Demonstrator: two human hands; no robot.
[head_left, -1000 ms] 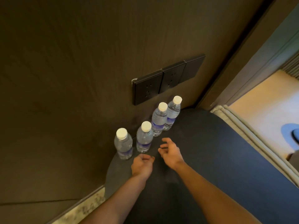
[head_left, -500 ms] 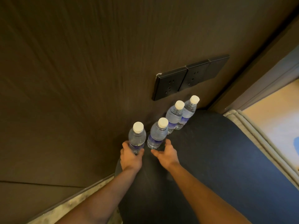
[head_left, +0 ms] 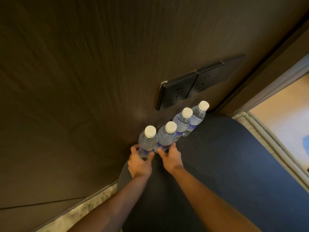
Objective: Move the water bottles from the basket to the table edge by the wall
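Both hands were at the near end of a row of four water bottles. Her left hand (head_left: 139, 163) was closed around the lower part of the nearest bottle (head_left: 147, 144), and the right hand (head_left: 170, 156) gripped the second bottle (head_left: 165, 138) at its base. All bottles stood upright on the dark table (head_left: 225, 156), close to the wooden wall (head_left: 83, 81), under the black sockets (head_left: 177, 92).

Left hand (head_left: 139, 162) grasping first bottle (head_left: 147, 143), right hand (head_left: 170, 155) grasping second bottle (head_left: 165, 138)

Dark wood-grain wall (head_left: 83, 81), black socket plates (head_left: 192, 86), speckled floor (head_left: 80, 210).
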